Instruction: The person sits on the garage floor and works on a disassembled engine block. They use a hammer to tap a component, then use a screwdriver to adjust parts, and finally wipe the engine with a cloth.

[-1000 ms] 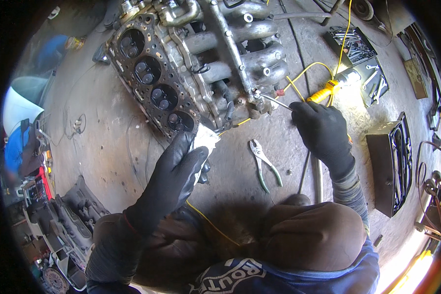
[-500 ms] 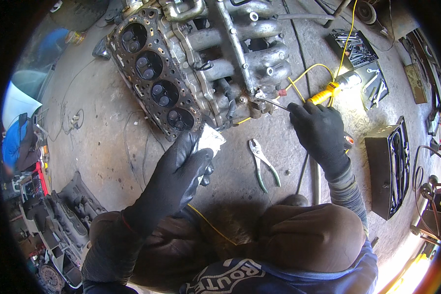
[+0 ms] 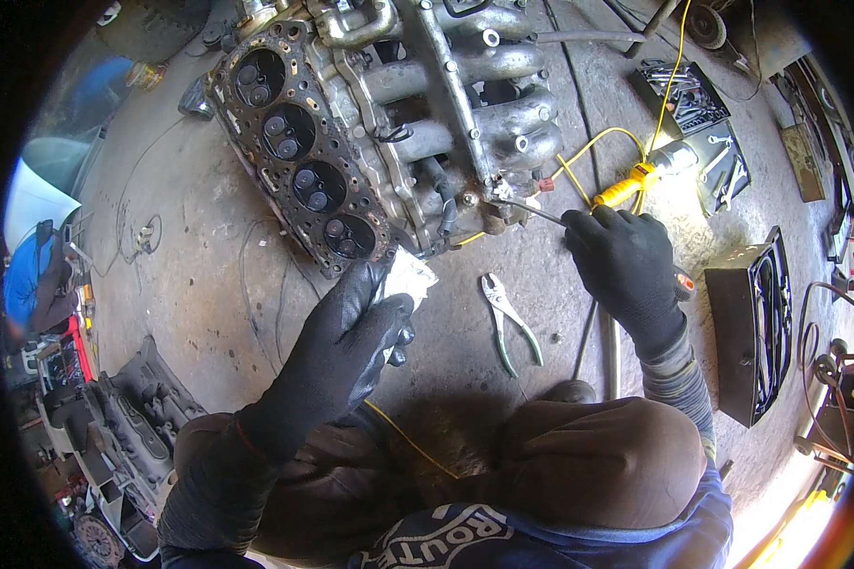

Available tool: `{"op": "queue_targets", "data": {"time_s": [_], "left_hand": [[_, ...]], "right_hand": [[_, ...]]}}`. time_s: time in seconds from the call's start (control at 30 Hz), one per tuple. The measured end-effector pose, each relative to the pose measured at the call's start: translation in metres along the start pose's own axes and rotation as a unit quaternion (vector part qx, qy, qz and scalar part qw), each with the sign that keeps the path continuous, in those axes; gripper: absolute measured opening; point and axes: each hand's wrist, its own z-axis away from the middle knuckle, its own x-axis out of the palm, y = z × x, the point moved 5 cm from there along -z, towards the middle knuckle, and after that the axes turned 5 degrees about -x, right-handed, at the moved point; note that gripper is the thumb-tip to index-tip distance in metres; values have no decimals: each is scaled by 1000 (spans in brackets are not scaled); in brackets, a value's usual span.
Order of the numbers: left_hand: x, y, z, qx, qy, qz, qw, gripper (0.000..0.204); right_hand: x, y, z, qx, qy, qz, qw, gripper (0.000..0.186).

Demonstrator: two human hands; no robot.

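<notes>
My right hand (image 3: 626, 275), in a black glove, is closed round a screwdriver (image 3: 538, 211). Its orange handle end (image 3: 685, 284) shows past my palm. The thin shaft reaches left to the near end of the metal rail on the engine's intake manifold (image 3: 417, 81), where the tip meets a whitish patch. My left hand (image 3: 346, 327), also gloved, grips a crumpled white wrapper or cloth (image 3: 410, 277); which one I cannot tell. It is held just in front of the cylinder head (image 3: 304, 142), whose several round chambers face up.
Slip-joint pliers (image 3: 510, 322) with green handles lie on the concrete floor between my hands. A lit yellow work lamp (image 3: 636, 180) is beyond my right hand, near an open tool case (image 3: 683, 100). A black metal toolbox (image 3: 735, 332) stands at the right. Dark plastic parts (image 3: 142, 408) are at the left.
My right hand has shifted slightly right and toward me with the screwdriver, and its tip sits a little lower on the rail end. My left hand has hardly moved.
</notes>
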Motion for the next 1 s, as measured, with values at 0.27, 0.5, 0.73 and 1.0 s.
{"op": "queue_targets", "data": {"time_s": [0.27, 0.5, 0.73, 1.0], "left_hand": [[10, 21, 23, -17, -31, -51, 998, 38], [0, 60, 41, 173, 16, -328, 929, 34], [-21, 78, 51, 186, 68, -414, 889, 38], [-22, 86, 67, 209, 29, -391, 896, 36]], "right_hand": [[-6, -2, -13, -45, -55, 8, 997, 12], [-22, -12, -28, -87, -77, 60, 991, 9], [-30, -23, -37, -91, -124, 83, 985, 8], [-34, -27, -41, -123, -100, 92, 983, 4]]}}
